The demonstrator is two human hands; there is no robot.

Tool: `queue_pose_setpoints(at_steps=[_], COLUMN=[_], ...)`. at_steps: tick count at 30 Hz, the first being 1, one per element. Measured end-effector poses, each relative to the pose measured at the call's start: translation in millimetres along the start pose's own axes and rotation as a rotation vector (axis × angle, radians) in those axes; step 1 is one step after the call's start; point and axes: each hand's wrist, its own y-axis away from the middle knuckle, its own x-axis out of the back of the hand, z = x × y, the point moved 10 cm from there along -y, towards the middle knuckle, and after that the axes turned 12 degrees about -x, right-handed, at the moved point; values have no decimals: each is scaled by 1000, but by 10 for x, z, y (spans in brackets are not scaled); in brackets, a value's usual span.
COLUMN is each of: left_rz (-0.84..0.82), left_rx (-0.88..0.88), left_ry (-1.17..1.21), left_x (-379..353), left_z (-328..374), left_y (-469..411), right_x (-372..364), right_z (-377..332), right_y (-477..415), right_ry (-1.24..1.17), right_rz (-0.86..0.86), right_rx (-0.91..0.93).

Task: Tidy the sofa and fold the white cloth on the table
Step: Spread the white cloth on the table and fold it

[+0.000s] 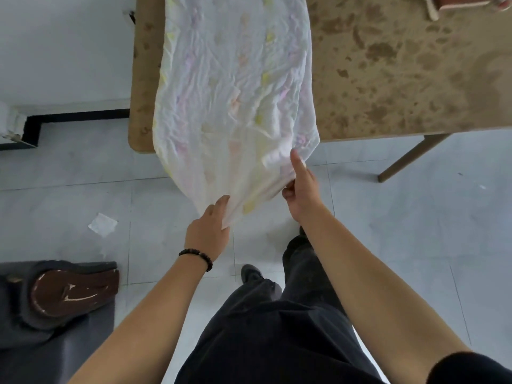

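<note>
1. Holding the white cloth (235, 92) by its near end with both hands, standing at the short edge of the table (388, 79).
2. Left hand (207, 231): pinches the lowest hanging corner of the cloth. One fingertip shows on top of the fabric; the rest of the fingers are tucked under it, so I cannot tell how they lie.
3. Right hand (300, 189): grips the cloth's near right edge. Index finger points straight up along the fabric, the other fingers are curled round a bunched bit of the hem.
4. Cloth: long crumpled strip, white with faint pink and yellow marks. Most of it lies flat on the left part of the table, running away from me. The near end hangs off the table edge above the floor (415, 231), held between my hands.
5. Table: brown, mottled top, bare to the right of the cloth. One slanted leg (410, 157) shows under the near right side.
6. Far right corner of the table: a reddish object with a pale strip (460, 2), cut off by the frame, cannot tell what it is.
7. Beaded bracelet (196, 254) on my left wrist.
8. Grey sofa (55, 356) at lower left, with a dark wooden armrest (74, 292), scuffed.
9. Small white paper scrap (102, 224) on the floor tiles, between sofa and table.
10. Dark trousers (277, 342) and one dark shoe (250, 273) below my arms.
</note>
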Motion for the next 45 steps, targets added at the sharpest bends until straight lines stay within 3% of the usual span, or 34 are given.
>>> queue_pose_setpoints(at_steps=[3, 9, 18, 20, 23, 26, 29, 32, 34, 35, 37, 40, 42, 45], left_rz=[-51, -72, -3, -8, -50, -137, -293, -587, -706, -686, -489, -103, -71, -159], left_rx=[8, -1, -31, -16, 13, 12, -8, -34, 9, 25, 36, 17, 58, 213], left_ry=[-110, -56, -69, -81, -108, -166, -202, -103, -111, -150, -213, -257, -280, -255], left_x=[-143, -242, -69, -80, -145, -306, -580, -910, -938, -854, -531, 51, 196, 168], left_z=[-2, 74, 57, 43, 75, 168, 300, 337, 224, 161, 69, -38, -211, -523], left_y=[34, -68, -55, -39, -43, -94, -188, -224, -287, -373, -640, -1077, -1296, -1389], right_x=[376, 480, -200, -158, -66, 150, 432, 668, 729, 728, 701, 429, 155, -94], right_z=[-121, -51, -140, -304, -680, -868, -873, -692, -666, -672, -742, -1038, -1163, -1084], right_y=[-26, -247, -616, -579, -271, -57, -286, -628, -689, -697, -677, -476, -374, -544], right_ry=[-165, 396, 392, 416, 454, 587, 788, 920, 907, 912, 962, 1021, 1061, 1362], right_rz=[3, 83, 66, 133, 272, 458, 574, 523, 501, 510, 580, 682, 652, 566], right_rx=[-6, -73, -84, 76, 457, 615, 507, 169, 83, 73, 117, 490, 733, 760])
